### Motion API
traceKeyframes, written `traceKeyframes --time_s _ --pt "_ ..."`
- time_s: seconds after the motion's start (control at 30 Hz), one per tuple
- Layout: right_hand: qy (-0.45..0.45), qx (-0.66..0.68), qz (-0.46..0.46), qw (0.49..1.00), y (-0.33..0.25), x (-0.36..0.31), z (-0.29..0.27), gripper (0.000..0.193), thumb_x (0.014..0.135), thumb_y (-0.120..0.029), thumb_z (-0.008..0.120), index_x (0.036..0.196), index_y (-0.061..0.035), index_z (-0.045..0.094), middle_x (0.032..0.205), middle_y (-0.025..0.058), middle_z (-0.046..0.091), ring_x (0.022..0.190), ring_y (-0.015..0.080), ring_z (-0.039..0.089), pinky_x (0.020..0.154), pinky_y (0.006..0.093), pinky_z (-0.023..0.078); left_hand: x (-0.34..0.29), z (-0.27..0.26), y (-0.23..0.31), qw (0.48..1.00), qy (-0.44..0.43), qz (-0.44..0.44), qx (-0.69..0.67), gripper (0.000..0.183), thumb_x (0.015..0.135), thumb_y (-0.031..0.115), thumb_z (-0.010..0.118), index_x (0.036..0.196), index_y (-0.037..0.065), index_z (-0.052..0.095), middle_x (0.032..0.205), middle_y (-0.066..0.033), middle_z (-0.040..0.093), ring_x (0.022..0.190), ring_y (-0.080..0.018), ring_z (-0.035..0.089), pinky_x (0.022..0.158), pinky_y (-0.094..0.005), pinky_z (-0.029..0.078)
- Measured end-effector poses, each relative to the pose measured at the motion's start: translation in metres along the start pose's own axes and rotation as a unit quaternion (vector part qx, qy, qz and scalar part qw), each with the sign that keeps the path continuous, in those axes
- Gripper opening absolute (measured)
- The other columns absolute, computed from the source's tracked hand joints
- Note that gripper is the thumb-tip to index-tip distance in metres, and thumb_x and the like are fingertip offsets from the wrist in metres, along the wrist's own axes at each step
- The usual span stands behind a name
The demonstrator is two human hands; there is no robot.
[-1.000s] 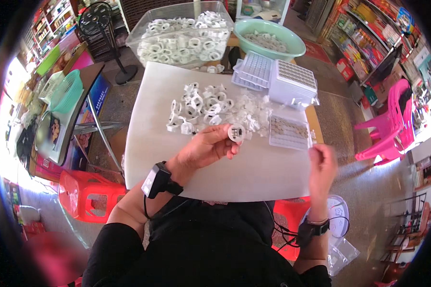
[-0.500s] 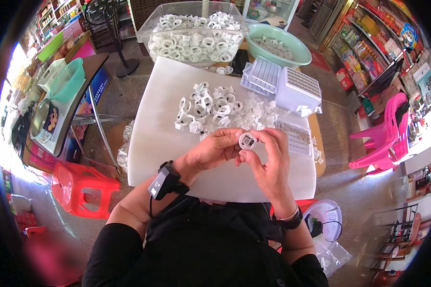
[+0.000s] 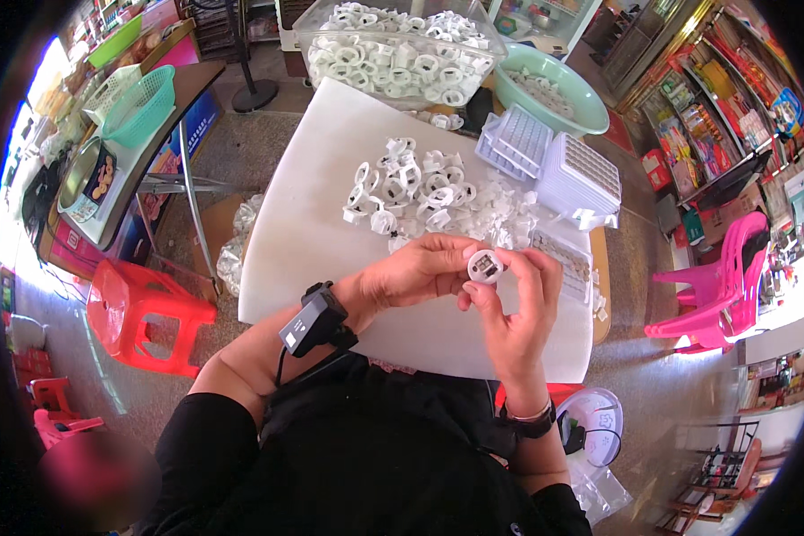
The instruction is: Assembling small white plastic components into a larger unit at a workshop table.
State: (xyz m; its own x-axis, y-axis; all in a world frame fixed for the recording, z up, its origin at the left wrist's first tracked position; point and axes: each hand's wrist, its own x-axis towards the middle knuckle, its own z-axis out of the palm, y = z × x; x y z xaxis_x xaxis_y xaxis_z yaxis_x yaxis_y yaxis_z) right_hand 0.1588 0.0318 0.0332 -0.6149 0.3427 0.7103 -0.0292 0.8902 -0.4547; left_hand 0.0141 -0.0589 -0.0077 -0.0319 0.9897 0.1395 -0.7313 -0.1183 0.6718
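Rings (image 3: 404, 183) lie on the table (image 3: 286, 259) left of the trays (image 3: 573, 183), a tub (image 3: 307, 46) behind, a disc (image 3: 485, 266) before.

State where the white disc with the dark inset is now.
In the head view, the disc is right of centre, held between the left hand and right hand, over the white tabletop.

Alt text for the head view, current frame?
A person's left hand and right hand hold a small round part over a white table. Beyond them are a pile of white rings and stacked trays. Farther back, a clear bin and a green basin hold more white pieces.
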Motion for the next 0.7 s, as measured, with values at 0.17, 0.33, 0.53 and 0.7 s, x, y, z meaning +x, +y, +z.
traceKeyframes --time_s 0.17,0.33,0.53,0.7 --pt "-0.032 0.112 0.076 0.990 0.008 0.012 -0.019 0.044 0.077 -0.015 0.072 0.116 -0.0034 0.057 0.104 0.0105 0.053 0.092 0.0232 0.051 0.078 0.0345 0.043 -0.003 -0.008 0.006 0.994 0.072 0.087 0.007 0.031 0.097 0.022 0.048 0.114 -0.003 0.056 0.103 -0.0090 0.062 0.082 -0.0139 0.059 0.071 -0.0264 0.050" --pt "-0.026 0.046 0.167 0.985 0.034 0.014 -0.032 0.016 0.080 -0.003 0.064 0.096 -0.0030 0.065 0.084 0.0078 0.058 0.071 0.0162 0.055 0.066 0.0265 0.046 0.004 -0.014 0.014 0.966 0.140 0.206 -0.069 0.026 0.097 0.019 0.047 0.112 -0.001 0.054 0.103 -0.0101 0.061 0.082 -0.0134 0.059 0.071 -0.0248 0.049" --pt "-0.138 -0.052 0.127 0.981 0.037 -0.006 0.015 0.013 0.078 -0.005 0.063 0.090 -0.0019 0.065 0.089 0.0139 0.059 0.083 0.0302 0.057 0.073 0.0374 0.046 0.007 -0.016 0.008 0.976 0.114 0.169 -0.071 0.022 0.097 0.017 0.048 0.108 -0.001 0.056 0.093 -0.0076 0.061 0.079 -0.0141 0.059 0.068 -0.0245 0.049" --pt "-0.159 -0.097 0.069 0.980 0.043 -0.009 0.029 0.016 0.078 -0.008 0.063 0.093 -0.0007 0.064 0.088 0.0131 0.059 0.084 0.0296 0.057 0.076 0.0385 0.046 0.006 -0.015 0.006 0.980 0.114 0.150 -0.063 0.021 0.096 0.018 0.049 0.104 0.000 0.057 0.089 -0.0066 0.061 0.075 -0.0143 0.060 0.065 -0.0250 0.050"
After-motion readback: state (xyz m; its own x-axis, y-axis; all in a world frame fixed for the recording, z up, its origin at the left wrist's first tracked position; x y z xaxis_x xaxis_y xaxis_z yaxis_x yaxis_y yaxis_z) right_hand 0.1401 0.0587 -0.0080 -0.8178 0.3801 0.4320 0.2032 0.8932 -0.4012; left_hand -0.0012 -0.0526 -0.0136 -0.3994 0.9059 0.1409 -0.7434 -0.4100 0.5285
